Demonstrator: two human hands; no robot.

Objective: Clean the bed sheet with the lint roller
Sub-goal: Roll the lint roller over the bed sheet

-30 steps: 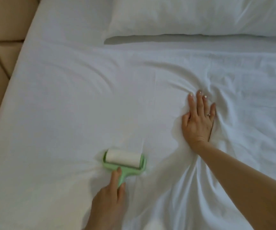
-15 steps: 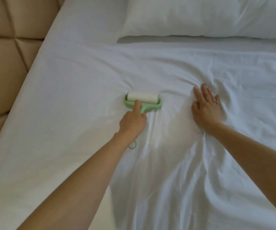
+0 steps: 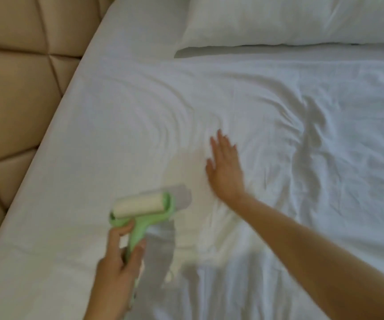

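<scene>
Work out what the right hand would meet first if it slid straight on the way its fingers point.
Only wrinkled white bed sheet lies before the right hand; beyond it, probably the corner of the white pillow.

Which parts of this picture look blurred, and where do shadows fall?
Head view: the lint roller and the left hand gripping it are smeared, throwing a grey shadow rightward onto the bed sheet; the right hand is blurred; the pillow casts a dark band.

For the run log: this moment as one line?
left hand: grips lint roller handle | lint roller: seems raised above bed sheet | right hand: flat, palm down
</scene>
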